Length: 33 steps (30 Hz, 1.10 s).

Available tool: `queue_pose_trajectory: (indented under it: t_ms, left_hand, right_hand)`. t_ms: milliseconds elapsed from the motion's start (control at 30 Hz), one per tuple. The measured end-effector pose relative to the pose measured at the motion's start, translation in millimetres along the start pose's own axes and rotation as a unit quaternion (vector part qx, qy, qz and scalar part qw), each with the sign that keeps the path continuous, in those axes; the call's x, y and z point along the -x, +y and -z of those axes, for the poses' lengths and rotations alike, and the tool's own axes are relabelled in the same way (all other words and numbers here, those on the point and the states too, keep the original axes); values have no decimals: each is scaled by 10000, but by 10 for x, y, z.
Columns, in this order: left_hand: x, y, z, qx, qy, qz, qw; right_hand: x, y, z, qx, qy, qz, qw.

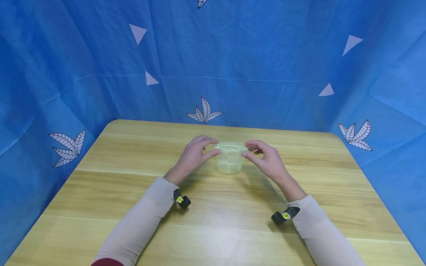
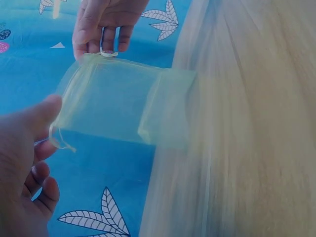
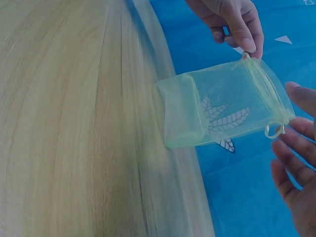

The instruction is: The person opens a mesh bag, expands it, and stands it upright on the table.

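A sheer pale-green drawstring bag (image 1: 229, 160) hangs upright over the table, its gathered mouth at the top. My left hand (image 1: 196, 152) pinches the mouth's left corner between thumb and fingertips. At the right corner, my right hand (image 1: 266, 159) pinches the edge the same way. The mouth is stretched between the two hands. In the right wrist view a small cord loop (image 3: 274, 130) sticks out beside my right fingers. Another cord end (image 2: 64, 142) dangles by my left hand in the left wrist view. A paler, squared patch shows across the bag's lower part.
The wooden table (image 1: 213, 214) spreads under both forearms. Blue cloth (image 1: 233, 55) with leaf and triangle prints hangs behind the table and along both sides. Each wrist wears a small black camera on a strap, the left camera (image 1: 184, 201) and the right camera (image 1: 279, 218).
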State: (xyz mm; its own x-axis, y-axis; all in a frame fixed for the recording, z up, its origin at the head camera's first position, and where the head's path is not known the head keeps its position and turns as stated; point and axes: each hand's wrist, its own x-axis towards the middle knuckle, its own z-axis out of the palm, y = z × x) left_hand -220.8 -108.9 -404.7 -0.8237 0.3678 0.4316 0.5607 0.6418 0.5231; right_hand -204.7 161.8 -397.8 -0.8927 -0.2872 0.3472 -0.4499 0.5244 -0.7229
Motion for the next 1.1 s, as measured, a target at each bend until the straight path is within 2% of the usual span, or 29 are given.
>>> queue_pose_trajectory:
  t_ms: [200,567,867,967,1100]
  left_hand:
    - [-16,-14,-2,-67,-29,58,10000]
    - [-29,-44,-1,-18,-177,300,9994]
    - [-21,-71,2,-55,-249,360,9990]
    - [-5,-84,13,-207,-226,313,9990]
    - [16,-109,56,-463,-221,160,9986]
  right_hand:
    - [-10,7,-1,80,-199,-221,9995]
    - [-27,12,2,56,-254,-388,9989]
    - [-54,62,-25,-194,13,-309,9993]
    - [-42,60,-3,-8,-48,-393,9992]
    - [-6,56,62,553,-263,-484,9969]
